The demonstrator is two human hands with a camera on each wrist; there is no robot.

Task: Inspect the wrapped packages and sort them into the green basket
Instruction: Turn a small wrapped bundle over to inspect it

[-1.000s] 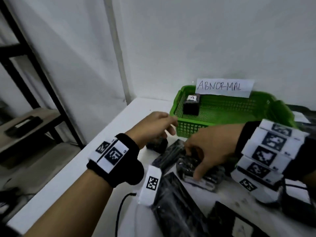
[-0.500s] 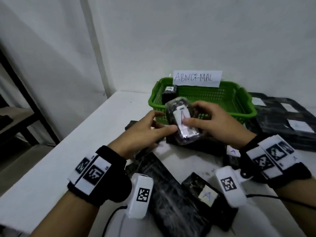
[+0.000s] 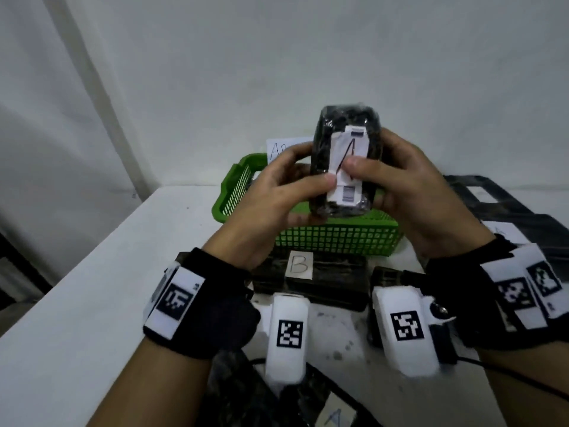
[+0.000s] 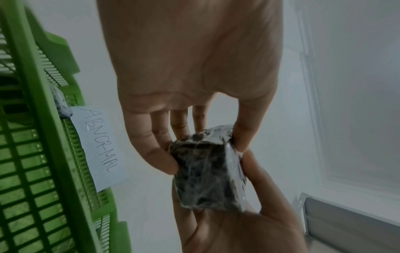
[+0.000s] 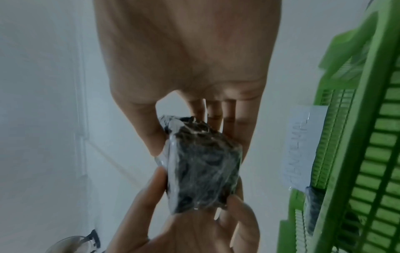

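- Both hands gripped one black wrapped package (image 3: 345,161), held upright at the centre of the head view, above the near wall of the green basket (image 3: 335,238).
- Left hand (image 3: 271,204) curled round the package's left side, thumb pressed on the front near its white label (image 3: 348,167); from the left wrist view its fingers (image 4: 158,145) pinched the package (image 4: 207,172) against the thumb.
- Right hand (image 3: 412,192) curled round the right side, thumb tip on the label, which bore a handwritten "A".
- From the right wrist view the right hand's fingers (image 5: 238,123) and thumb clasped the package (image 5: 203,172).
- An "ABNORMAL" sign (image 4: 97,147) hung on the basket's rim (image 4: 43,119); a small dark package (image 5: 311,208) sat inside the basket.
- Lower in the head frame, a flat black package marked "B" (image 3: 308,272) lay on the white table (image 3: 92,303) just before the basket.
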